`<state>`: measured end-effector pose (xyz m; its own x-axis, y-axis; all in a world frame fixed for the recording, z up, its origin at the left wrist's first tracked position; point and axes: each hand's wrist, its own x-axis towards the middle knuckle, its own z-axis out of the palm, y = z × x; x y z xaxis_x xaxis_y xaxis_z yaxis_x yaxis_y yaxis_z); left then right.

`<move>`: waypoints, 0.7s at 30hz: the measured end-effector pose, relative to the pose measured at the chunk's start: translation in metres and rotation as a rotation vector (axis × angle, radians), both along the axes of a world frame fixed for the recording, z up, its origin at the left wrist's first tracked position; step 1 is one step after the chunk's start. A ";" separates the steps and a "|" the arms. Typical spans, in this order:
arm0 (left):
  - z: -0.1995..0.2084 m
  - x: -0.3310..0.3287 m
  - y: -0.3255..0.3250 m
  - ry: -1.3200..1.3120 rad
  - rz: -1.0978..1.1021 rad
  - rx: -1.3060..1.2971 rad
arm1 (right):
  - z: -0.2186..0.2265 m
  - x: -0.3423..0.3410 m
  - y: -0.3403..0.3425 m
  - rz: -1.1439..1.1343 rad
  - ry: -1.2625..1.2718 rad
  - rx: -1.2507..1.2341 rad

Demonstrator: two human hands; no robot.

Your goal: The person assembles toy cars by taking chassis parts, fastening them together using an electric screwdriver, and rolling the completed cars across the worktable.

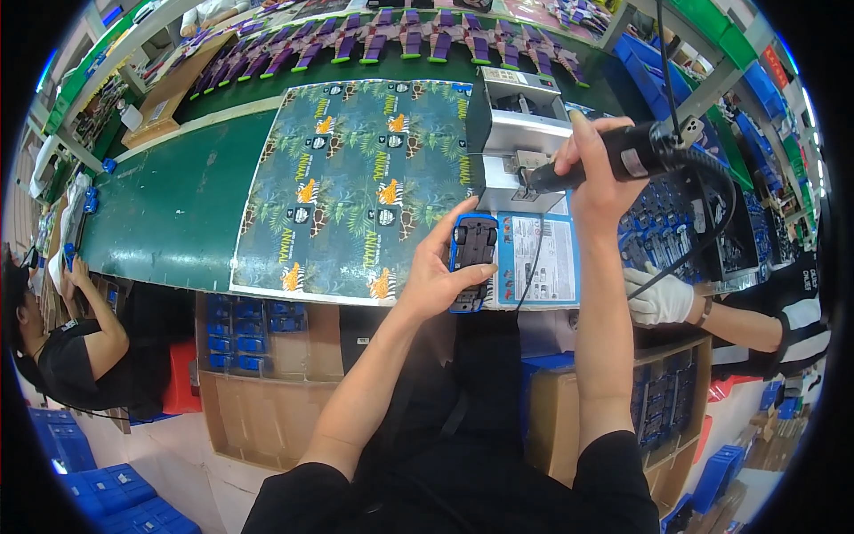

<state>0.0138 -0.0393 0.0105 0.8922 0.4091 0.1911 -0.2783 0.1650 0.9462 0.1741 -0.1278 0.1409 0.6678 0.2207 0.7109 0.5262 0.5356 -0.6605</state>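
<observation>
My left hand (433,278) grips a blue toy car (474,242) at the bench's front edge, its black underside turned up and its wheels showing. The thumb lies across the chassis while the fingers wrap the left side. In my right hand (598,182) is a black electric screwdriver (642,153), held nearly level with its tip pointing left. That tip is at the front outlet of a grey metal screw feeder (498,184); whether a screw sits on it is too small to see.
A jungle-patterned sheet (347,187) covers the green bench (169,205). Purple parts (374,46) line the back. A co-worker's gloved hand (660,298) is near blue parts (667,222) at right. Another person (80,329) sits left. Cartons (267,418) stand below; a cable (731,200) hangs right.
</observation>
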 end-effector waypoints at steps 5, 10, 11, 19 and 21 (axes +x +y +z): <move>0.000 -0.002 0.004 -0.018 0.022 -0.234 | 0.018 -0.002 0.009 0.002 -0.012 -0.219; -0.002 0.000 0.006 -0.060 0.039 -0.414 | 0.008 -0.017 -0.009 0.241 0.278 -0.206; -0.002 0.002 0.004 -0.064 0.025 -0.438 | 0.003 -0.025 -0.024 0.312 0.361 -0.127; 0.002 0.005 0.011 -0.025 0.121 -0.527 | -0.017 -0.086 -0.047 0.561 0.196 0.020; -0.002 0.006 0.010 -0.034 0.127 -0.510 | -0.020 -0.089 -0.044 0.516 0.153 -0.015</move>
<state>0.0201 -0.0297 0.0082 0.8265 0.5620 -0.0322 -0.3554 0.5653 0.7444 0.0848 -0.1722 0.1207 0.5657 0.5566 0.6084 0.0947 0.6891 -0.7184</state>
